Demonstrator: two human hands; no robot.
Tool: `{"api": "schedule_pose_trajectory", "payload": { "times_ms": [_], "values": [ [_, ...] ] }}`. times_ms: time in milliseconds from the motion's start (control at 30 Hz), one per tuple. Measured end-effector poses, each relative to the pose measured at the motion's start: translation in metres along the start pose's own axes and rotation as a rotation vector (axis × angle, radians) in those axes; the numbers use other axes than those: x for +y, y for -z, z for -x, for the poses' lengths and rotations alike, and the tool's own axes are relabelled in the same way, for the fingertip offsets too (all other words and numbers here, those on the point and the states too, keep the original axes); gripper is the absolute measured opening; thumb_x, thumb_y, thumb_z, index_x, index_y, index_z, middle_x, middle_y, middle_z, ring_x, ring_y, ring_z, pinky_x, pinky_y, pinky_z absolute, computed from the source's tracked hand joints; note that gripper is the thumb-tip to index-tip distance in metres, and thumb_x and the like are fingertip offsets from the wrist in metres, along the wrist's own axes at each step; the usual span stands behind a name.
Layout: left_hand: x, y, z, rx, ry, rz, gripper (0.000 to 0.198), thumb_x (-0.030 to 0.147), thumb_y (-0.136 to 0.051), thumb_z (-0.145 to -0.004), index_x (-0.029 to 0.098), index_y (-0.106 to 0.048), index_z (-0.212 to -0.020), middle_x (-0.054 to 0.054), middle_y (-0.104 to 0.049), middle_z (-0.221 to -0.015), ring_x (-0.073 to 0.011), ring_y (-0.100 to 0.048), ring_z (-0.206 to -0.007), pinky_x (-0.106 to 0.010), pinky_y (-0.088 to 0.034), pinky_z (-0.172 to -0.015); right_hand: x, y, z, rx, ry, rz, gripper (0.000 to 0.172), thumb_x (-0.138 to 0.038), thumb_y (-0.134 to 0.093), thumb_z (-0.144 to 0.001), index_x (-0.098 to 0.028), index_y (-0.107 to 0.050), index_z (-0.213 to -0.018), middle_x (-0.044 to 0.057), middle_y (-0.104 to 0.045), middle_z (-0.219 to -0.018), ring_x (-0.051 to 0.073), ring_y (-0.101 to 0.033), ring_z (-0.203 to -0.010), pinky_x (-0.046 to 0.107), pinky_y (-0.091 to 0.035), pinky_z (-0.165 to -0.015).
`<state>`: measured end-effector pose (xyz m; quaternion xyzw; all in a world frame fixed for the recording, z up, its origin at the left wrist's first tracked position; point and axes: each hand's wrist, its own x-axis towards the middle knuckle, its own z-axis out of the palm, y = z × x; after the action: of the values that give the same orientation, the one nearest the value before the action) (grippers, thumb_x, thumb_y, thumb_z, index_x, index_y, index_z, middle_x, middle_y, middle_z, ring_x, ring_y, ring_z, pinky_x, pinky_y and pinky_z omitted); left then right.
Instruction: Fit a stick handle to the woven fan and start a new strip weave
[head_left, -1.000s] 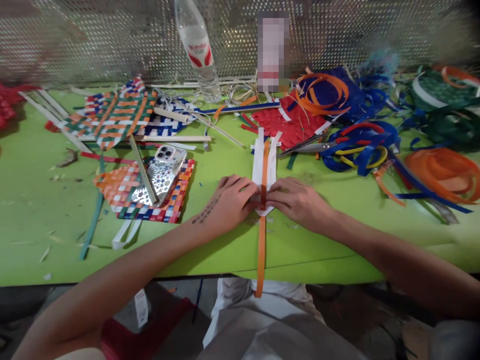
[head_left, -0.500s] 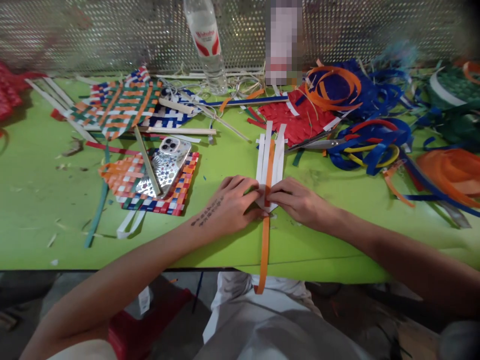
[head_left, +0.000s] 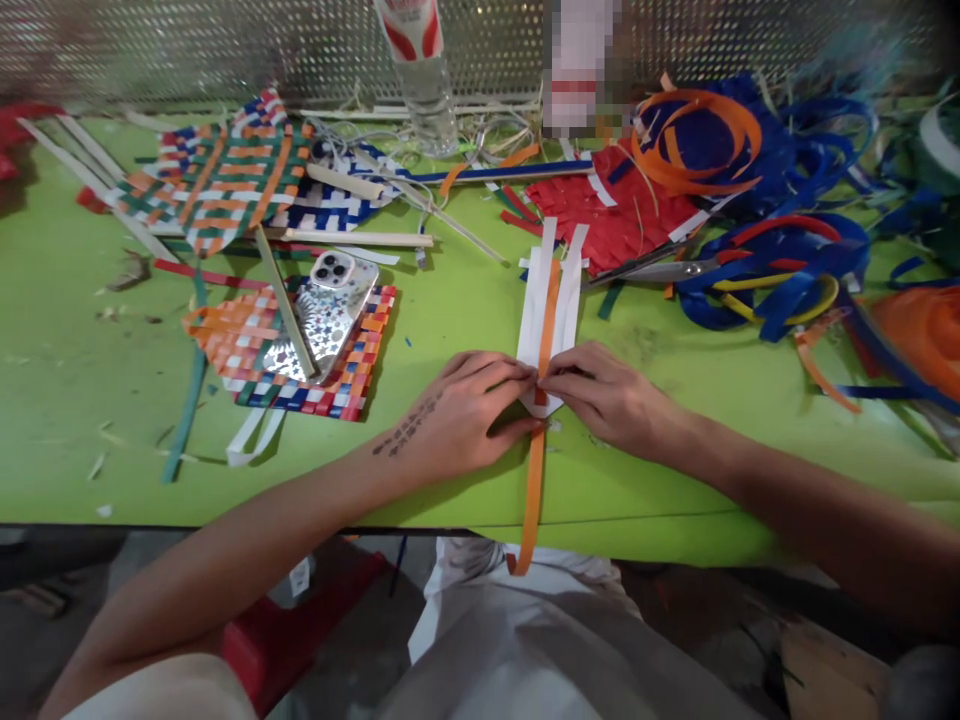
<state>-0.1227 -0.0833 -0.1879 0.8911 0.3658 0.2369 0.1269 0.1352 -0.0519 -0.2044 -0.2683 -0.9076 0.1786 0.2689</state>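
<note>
White strips (head_left: 533,311), joined into a pointed lower end, lie on the green table in front of me. A long orange strip (head_left: 533,489) runs through them, its curled lower end hanging over the table's front edge. My left hand (head_left: 480,408) pinches the left side of the white piece's lower end, thumb near the orange strip. From the right, my right hand (head_left: 611,398) has its fingertips closed on the same lower end, beside the orange strip. The fingertips of both hands almost meet there.
A phone (head_left: 337,310) and a wooden stick (head_left: 285,300) rest on a woven checkered piece (head_left: 375,340) at the left. Scissors (head_left: 667,270) lie by a red woven piece (head_left: 622,215). A bottle (head_left: 427,100) stands at the back; coiled orange strips (head_left: 697,185) lie at the right.
The camera view has shifted slightly. My left fingertips have moved closer to the orange strip, and my right hand's fingers are drawn together at the white piece's lower end.
</note>
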Motion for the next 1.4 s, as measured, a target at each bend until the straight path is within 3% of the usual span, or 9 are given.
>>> {"api": "schedule_pose_trajectory", "payload": {
  "times_ms": [233, 367, 533, 767, 967, 1100, 1233, 1400],
  "values": [
    [0.01, -0.001, 0.004, 0.023, -0.018, -0.073, 0.031, 0.042, -0.068, -0.107, 0.015, -0.076, -0.116, -0.014, -0.081, -0.127, -0.0323, -0.071, -0.131, -0.048, -0.054, -0.108, 0.002, -0.002, 0.002, 0.02, 0.016, 0.008, 0.031, -0.014, -0.052, -0.109, -0.024, -0.076, -0.126, 0.011, -0.074, -0.123, 0.027, -0.07, -0.116, 0.049, -0.062, -0.101],
    [0.009, -0.004, 0.004, 0.033, -0.025, -0.106, 0.02, 0.028, -0.062, -0.11, 0.016, -0.077, -0.114, -0.01, -0.081, -0.129, -0.0295, -0.071, -0.128, -0.046, -0.056, -0.105, 0.003, -0.002, 0.003, -0.001, 0.03, 0.027, 0.031, -0.014, -0.051, -0.109, -0.024, -0.074, -0.128, 0.011, -0.074, -0.123, 0.027, -0.07, -0.117, 0.048, -0.063, -0.101],
    [-0.002, -0.004, 0.002, 0.038, 0.058, 0.021, 0.008, 0.027, -0.071, -0.105, 0.021, -0.078, -0.104, -0.003, -0.083, -0.121, -0.0266, -0.071, -0.121, -0.044, -0.054, -0.106, 0.004, -0.003, 0.003, -0.016, 0.03, 0.04, 0.031, -0.014, -0.052, -0.109, -0.023, -0.072, -0.131, 0.012, -0.075, -0.123, 0.028, -0.07, -0.113, 0.049, -0.062, -0.097],
    [-0.007, -0.004, -0.003, -0.025, 0.174, 0.092, 0.013, 0.028, -0.065, -0.107, 0.021, -0.073, -0.101, -0.005, -0.082, -0.111, -0.0273, -0.067, -0.114, -0.045, -0.051, -0.103, 0.004, -0.006, -0.002, 0.031, 0.098, 0.091, 0.022, -0.023, -0.054, -0.112, -0.021, -0.075, -0.121, 0.011, -0.078, -0.113, 0.025, -0.071, -0.098, 0.044, -0.061, -0.088],
    [-0.012, -0.003, -0.015, -0.047, 0.291, 0.129, 0.012, 0.012, -0.066, -0.1, 0.021, -0.068, -0.106, -0.004, -0.078, -0.108, -0.0261, -0.066, -0.109, -0.042, -0.05, -0.099, 0.009, -0.011, -0.002, 0.021, 0.163, 0.132, 0.024, -0.025, -0.054, -0.113, -0.019, -0.077, -0.118, 0.011, -0.077, -0.11, 0.025, -0.071, -0.098, 0.044, -0.058, -0.087],
    [-0.013, -0.001, -0.029, -0.064, 0.312, 0.11, 0.014, 0.011, -0.063, -0.099, 0.021, -0.066, -0.108, -0.004, -0.076, -0.105, -0.0258, -0.067, -0.105, -0.043, -0.054, -0.098, 0.009, -0.01, -0.003, 0.01, 0.164, 0.13, 0.028, -0.025, -0.052, -0.113, -0.017, -0.079, -0.109, 0.012, -0.075, -0.106, 0.024, -0.067, -0.093, 0.042, -0.056, -0.085],
    [-0.015, -0.011, -0.052, -0.047, 0.179, -0.009, 0.027, 0.01, -0.05, -0.105, 0.018, -0.07, -0.121, -0.009, -0.075, -0.129, -0.0264, -0.066, -0.122, -0.045, -0.055, -0.11, 0.007, -0.009, -0.005, 0.009, 0.139, 0.109, 0.031, -0.026, -0.053, -0.113, -0.017, -0.08, -0.103, 0.011, -0.072, -0.099, 0.024, -0.063, -0.092, 0.04, -0.056, -0.085],
    [-0.028, -0.033, -0.084, -0.059, 0.074, -0.113, 0.042, 0.024, -0.045, -0.112, 0.009, -0.062, -0.147, -0.017, -0.056, -0.164, -0.026, -0.046, -0.159, -0.042, -0.037, -0.136, 0.007, -0.014, -0.006, 0.03, 0.15, 0.117, 0.029, -0.025, -0.055, -0.112, -0.017, -0.081, -0.103, 0.009, -0.069, -0.091, 0.023, -0.063, -0.09, 0.04, -0.055, -0.086]
  ]
}}
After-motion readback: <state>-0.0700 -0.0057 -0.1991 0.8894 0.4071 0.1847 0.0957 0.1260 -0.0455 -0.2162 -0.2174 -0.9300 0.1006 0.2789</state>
